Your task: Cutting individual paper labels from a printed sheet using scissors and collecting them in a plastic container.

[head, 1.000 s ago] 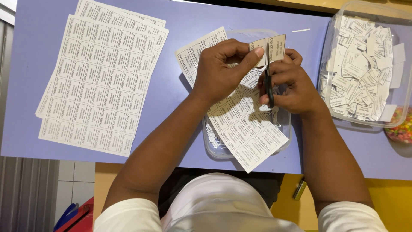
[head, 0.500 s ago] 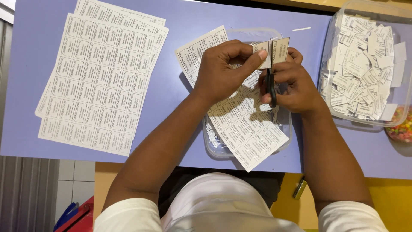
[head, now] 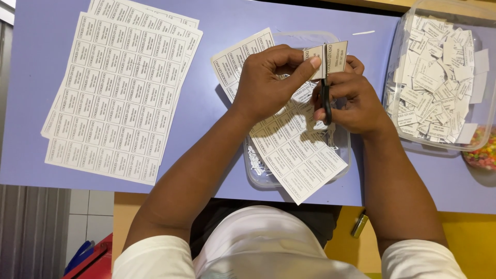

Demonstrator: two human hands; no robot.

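Lavender desk [head: 217, 150] carries everything. Largest item: stack of uncut label sheets [head: 121, 93], far left, fanned slightly, lower sheets mostly hidden under the top one. Clear plastic tub [head: 408, 39] at right, heaped with cut white labels [head: 436, 77]; its right wall runs out of view. Shallow clear tray [head: 341, 155] in the middle, largely covered by a partly cut label sheet [head: 294, 160] lying slantwise across it; thin paper trimmings [head: 254, 161] show through its left side. Left hand [head: 268, 82]: thumb and forefinger pressed together, pinching a short label strip [head: 315, 54] above the tray. Right hand [head: 351, 101]: fingers curled shut around black scissors [head: 326, 101], blades upright between the strip's two labels; handles hidden in the fist. Coloured candies [head: 483, 150] at the right edge, cut off, their container hard to make out. Small metallic object [head: 360, 226] below the desk edge, unclear.
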